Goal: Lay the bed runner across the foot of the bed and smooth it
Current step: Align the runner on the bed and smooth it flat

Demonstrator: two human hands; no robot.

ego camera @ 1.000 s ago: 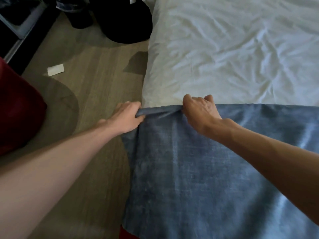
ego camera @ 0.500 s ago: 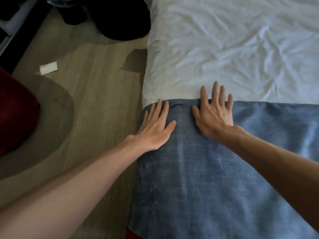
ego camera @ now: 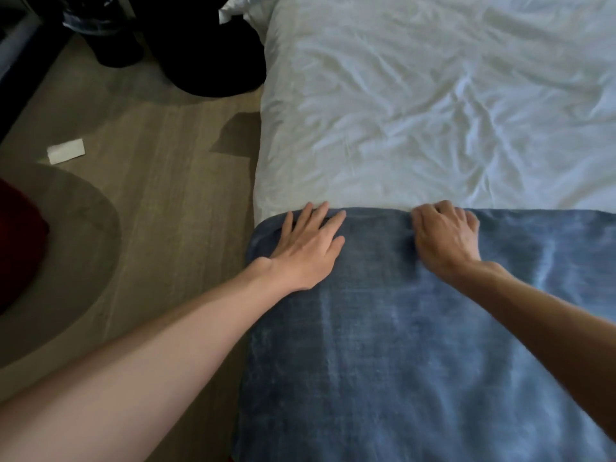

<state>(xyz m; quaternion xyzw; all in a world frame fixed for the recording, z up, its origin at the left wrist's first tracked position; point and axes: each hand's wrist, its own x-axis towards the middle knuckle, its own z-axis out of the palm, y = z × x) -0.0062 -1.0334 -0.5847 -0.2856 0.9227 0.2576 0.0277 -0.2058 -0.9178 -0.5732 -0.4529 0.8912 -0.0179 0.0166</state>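
Your left hand (ego camera: 308, 248) lies flat on the blue bed runner (ego camera: 416, 345), fingers (ego camera: 318, 216) straight and slightly spread, their tips reaching the runner's far edge near the left side of the bed (ego camera: 433, 111). Your right hand (ego camera: 445, 241) rests on the same far edge, well apart from the left, knuckles raised and fingers (ego camera: 433, 210) curled down onto the hem. Whether they pinch the cloth or only press on it cannot be told from the head view.

The runner lies across the near end of the bed, covering it from the left side to the right border of the picture. Its far edge runs straight where it meets the wrinkled white sheet (ego camera: 366, 145), and its left end hangs down over the side of the bed toward the wooden floor (ego camera: 166, 195).

On the floor to the left sits a small white slip of paper (ego camera: 65, 151). Dark round objects (ego camera: 213, 55) stand by the bed's far left corner, and something red (ego camera: 16, 245) shows at the left border.
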